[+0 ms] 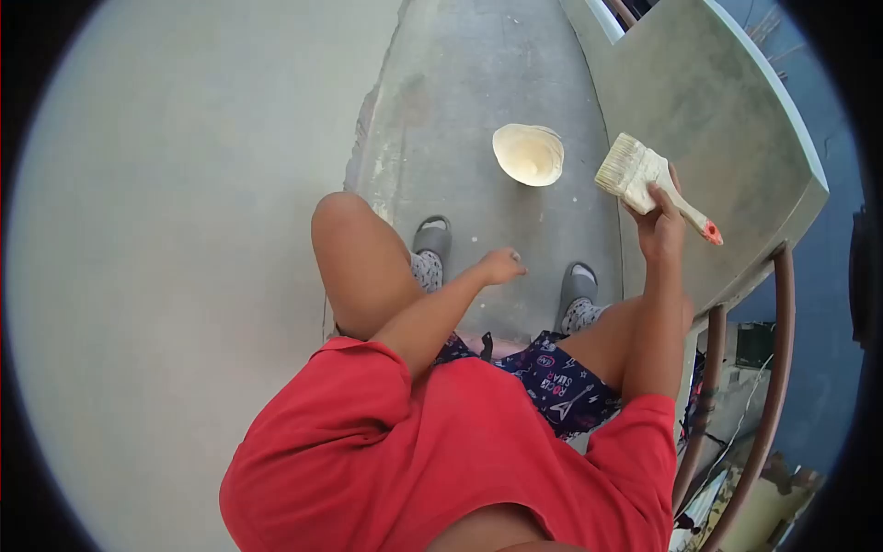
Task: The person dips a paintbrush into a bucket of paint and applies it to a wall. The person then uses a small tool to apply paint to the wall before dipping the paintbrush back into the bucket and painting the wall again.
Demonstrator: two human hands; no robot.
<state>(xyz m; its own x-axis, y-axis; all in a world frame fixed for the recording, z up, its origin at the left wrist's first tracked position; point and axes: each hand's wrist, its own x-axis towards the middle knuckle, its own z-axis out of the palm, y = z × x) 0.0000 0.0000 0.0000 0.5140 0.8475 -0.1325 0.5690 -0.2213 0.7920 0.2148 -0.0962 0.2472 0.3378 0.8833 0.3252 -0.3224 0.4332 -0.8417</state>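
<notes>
My right hand [661, 225] grips a wide paintbrush [639, 177] by the base of its handle, with the pale, paint-coated bristles pointing up and left and the red handle tip toward the lower right. Between my knees hangs my left hand [503, 267], its fingers curled together, and nothing shows in them. A round, pale container [529, 155] with cream-coloured paint inside stands on the concrete floor, beyond my left hand and to the left of the brush.
A smooth pale wall [175, 230] runs along the left. On the right are a low concrete parapet [717, 138] and brown metal railings [782, 340]. My feet in grey slides [432, 237] rest on the stained concrete floor [478, 64].
</notes>
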